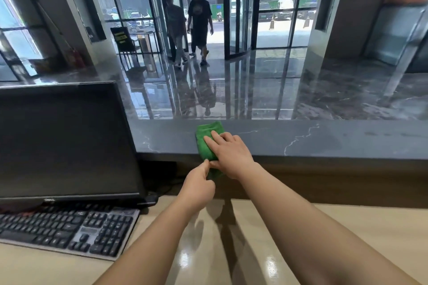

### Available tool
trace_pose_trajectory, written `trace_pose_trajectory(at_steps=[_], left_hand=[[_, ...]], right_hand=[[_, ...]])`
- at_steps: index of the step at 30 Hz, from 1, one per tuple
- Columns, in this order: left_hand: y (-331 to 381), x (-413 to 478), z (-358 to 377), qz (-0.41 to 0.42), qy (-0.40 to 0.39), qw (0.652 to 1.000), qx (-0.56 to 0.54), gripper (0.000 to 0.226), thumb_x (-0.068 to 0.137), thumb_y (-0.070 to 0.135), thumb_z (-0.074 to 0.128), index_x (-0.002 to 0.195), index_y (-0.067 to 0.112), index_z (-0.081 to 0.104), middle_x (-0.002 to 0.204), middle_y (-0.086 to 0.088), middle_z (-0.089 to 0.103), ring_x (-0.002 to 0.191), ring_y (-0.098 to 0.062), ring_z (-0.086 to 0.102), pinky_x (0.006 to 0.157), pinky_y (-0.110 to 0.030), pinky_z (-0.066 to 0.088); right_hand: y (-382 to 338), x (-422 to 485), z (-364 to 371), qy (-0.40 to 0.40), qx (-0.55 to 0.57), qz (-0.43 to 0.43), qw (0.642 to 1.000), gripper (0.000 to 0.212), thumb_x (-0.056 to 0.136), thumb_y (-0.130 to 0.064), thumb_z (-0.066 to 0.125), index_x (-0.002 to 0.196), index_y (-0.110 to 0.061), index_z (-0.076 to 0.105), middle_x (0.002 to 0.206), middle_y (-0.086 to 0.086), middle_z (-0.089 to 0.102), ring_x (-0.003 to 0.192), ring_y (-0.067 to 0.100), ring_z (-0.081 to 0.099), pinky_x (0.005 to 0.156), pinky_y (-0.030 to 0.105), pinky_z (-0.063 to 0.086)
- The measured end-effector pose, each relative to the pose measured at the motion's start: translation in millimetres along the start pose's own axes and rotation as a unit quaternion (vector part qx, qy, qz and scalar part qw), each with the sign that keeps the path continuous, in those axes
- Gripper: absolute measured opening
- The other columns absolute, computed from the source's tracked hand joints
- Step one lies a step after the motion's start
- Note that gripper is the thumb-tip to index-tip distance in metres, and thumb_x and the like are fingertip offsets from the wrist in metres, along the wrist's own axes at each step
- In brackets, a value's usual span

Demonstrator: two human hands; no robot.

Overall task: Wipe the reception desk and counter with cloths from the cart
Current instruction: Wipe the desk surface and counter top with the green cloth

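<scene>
A folded green cloth lies across the dark grey marble counter, its near end hanging over the counter's front edge. My right hand lies flat on the cloth with straight fingers, pressing it onto the stone. My left hand is just below the counter edge; its thumb and forefinger pinch the hanging end of the cloth. The lower, beige reception desk runs under both forearms.
A black monitor stands at the left on the desk, with a black keyboard in front of it. Beyond the counter lies a glossy lobby floor, where two people walk in by the glass doors.
</scene>
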State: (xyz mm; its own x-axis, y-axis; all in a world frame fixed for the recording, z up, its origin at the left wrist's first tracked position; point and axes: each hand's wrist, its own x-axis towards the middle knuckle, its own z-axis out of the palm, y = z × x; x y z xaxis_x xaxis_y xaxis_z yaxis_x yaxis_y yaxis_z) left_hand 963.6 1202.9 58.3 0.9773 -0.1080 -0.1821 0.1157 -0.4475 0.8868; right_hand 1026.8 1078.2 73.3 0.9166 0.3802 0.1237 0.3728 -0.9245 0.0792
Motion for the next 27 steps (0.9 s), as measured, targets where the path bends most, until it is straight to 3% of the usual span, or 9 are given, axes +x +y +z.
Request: trace_pose_trajectory(at_steps=[6,11,14,18,23,27], left_hand=[[38,-6,66,0.014,-0.045,0.999,0.027,0.074,0.087,-0.013,0.04,0.153,0.018,0.025,0.148,0.002,0.042,0.125,-0.007,0.041,0.091,-0.018,0.032],[77,-12,123,0.043,-0.09,0.994,0.045,0.07,0.088,-0.014,0.04,0.147,0.023,0.038,0.137,0.005,0.051,0.123,-0.009,0.045,0.089,-0.02,0.035],[105,-14,161,0.074,-0.109,0.99,0.058,0.067,0.087,-0.015,0.041,0.146,0.017,0.041,0.143,0.004,0.049,0.129,-0.01,0.046,0.099,-0.019,0.037],[136,-11,191,0.106,-0.027,0.99,0.09,0.053,0.09,-0.003,0.048,0.138,0.018,0.053,0.136,0.003,0.057,0.125,-0.012,0.052,0.105,-0.027,0.04],[148,7,203,0.135,0.034,0.97,0.199,0.046,0.095,0.014,0.046,0.139,0.025,0.05,0.138,0.003,0.056,0.124,-0.027,0.053,0.11,-0.043,0.039],[156,22,203,0.147,0.04,0.925,0.348,0.04,0.101,0.022,0.04,0.141,0.022,0.047,0.144,0.001,0.05,0.132,-0.022,0.045,0.112,-0.037,0.025]], right_hand=[[69,-53,-5,-0.005,0.008,0.023,1.0,0.074,0.097,-0.05,0.045,0.156,-0.027,0.008,0.163,0.001,0.01,0.145,0.026,0.016,0.115,0.041,0.02],[136,-106,-13,-0.022,0.013,0.055,0.998,0.074,0.097,-0.054,0.043,0.156,-0.027,0.008,0.163,-0.001,0.009,0.146,0.023,0.014,0.116,0.04,0.017],[184,-142,-18,-0.036,0.025,0.096,0.994,0.075,0.096,-0.055,0.044,0.156,-0.028,0.009,0.164,-0.004,0.007,0.147,0.021,0.013,0.116,0.039,0.015],[238,-185,-25,-0.058,0.033,0.154,0.986,0.077,0.094,-0.055,0.047,0.156,-0.03,0.01,0.163,-0.005,0.007,0.149,0.018,0.012,0.118,0.039,0.012],[280,-201,-30,-0.062,0.123,0.224,0.965,0.062,0.096,-0.041,0.043,0.154,-0.027,0.025,0.163,-0.003,0.013,0.149,0.015,0.012,0.12,0.036,0.012],[269,-175,-27,-0.035,0.164,0.196,0.966,0.054,0.101,-0.034,0.037,0.151,-0.014,0.03,0.162,0.006,0.017,0.149,0.019,0.013,0.119,0.032,0.014]])
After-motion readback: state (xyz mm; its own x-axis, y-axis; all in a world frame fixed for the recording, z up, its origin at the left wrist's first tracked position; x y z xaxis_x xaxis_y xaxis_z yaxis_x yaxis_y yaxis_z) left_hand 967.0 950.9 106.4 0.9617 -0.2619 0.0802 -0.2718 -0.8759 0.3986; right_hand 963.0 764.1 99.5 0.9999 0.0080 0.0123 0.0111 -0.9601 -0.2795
